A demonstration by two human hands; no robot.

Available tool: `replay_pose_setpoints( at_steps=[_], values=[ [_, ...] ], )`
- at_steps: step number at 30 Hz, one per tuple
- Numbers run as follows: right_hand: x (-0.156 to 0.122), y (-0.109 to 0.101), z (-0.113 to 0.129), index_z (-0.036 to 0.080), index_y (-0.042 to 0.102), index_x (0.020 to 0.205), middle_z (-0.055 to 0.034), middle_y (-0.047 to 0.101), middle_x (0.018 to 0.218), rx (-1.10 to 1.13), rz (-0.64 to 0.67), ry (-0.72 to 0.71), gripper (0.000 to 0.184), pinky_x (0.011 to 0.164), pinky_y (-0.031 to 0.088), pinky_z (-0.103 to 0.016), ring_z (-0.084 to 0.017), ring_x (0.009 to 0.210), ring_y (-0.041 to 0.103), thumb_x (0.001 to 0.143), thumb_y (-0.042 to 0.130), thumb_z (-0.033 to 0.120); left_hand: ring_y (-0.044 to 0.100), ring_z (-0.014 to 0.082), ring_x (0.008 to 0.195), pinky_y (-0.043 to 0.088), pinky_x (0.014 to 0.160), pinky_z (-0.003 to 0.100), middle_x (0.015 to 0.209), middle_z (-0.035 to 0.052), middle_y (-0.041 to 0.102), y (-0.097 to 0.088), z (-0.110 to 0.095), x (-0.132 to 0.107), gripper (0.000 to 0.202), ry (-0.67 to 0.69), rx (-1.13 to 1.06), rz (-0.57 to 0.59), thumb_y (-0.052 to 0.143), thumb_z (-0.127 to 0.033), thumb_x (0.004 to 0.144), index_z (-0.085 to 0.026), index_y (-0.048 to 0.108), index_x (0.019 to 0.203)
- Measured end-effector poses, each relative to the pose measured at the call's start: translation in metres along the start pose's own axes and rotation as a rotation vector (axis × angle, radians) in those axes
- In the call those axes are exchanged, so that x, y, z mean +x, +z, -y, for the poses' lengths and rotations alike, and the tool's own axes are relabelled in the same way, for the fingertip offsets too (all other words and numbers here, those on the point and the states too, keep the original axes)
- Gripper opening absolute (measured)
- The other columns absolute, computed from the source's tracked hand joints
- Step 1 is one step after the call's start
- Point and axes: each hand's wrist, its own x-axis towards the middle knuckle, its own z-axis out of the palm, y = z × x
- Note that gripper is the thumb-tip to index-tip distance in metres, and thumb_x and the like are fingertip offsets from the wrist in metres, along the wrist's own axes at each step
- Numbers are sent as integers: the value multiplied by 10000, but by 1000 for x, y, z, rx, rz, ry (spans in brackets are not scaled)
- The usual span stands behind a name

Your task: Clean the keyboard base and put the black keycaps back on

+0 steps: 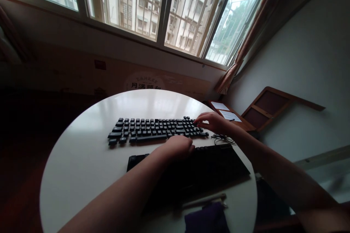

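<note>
Rows of loose black keycaps (153,129) lie in keyboard order on a round white table (82,160). Nearer to me lies a dark keyboard body (218,167), dim in the shadow. My left hand (177,147) rests on its far edge with the fingers curled down over it. My right hand (212,122) reaches to the right end of the keycap rows, fingertips pinched together on a keycap there. A thin dark cable (222,139) lies coiled just under my right wrist.
A purple cloth (207,218) and a thin rod-like tool (205,201) lie at the table's near edge. Beyond the table to the right, papers (226,113) lie on a wooden board, and a framed panel (268,107) leans on the wall. A barred window spans the back.
</note>
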Motion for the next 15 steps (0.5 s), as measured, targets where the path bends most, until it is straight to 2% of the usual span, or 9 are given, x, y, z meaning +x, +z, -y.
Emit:
replay_pose_setpoints(
  at_steps=[4,7,11,15],
  values=[
    [-66,9,6,216,761,1043,-63,740,962,204,90,154,208,778,521,-286,-190,860,676,917,647,335,681,302,948,521,814,394,1040,135,729,1,0,2,405,8,3,-4,353,-410,957,-179,684,979],
    [-96,23,2,215,760,1043,-60,740,989,254,90,281,216,804,527,-301,-195,875,677,908,646,340,680,302,947,519,801,388,1039,134,728,0,0,2,398,-1,5,-3,356,-406,957,-182,684,961],
    [-108,34,-4,214,758,1062,-70,733,1045,267,9,382,249,858,522,-331,-216,936,671,901,641,364,680,284,937,515,791,367,1039,121,729,2,1,2,392,-9,3,-17,363,-425,958,-196,681,947],
    [-105,34,-7,220,759,1061,-67,735,1062,291,22,418,251,895,514,-357,-233,974,671,889,647,365,682,271,925,511,787,351,1037,116,730,4,3,4,389,-6,2,-27,367,-432,958,-201,679,947]
  ],
)
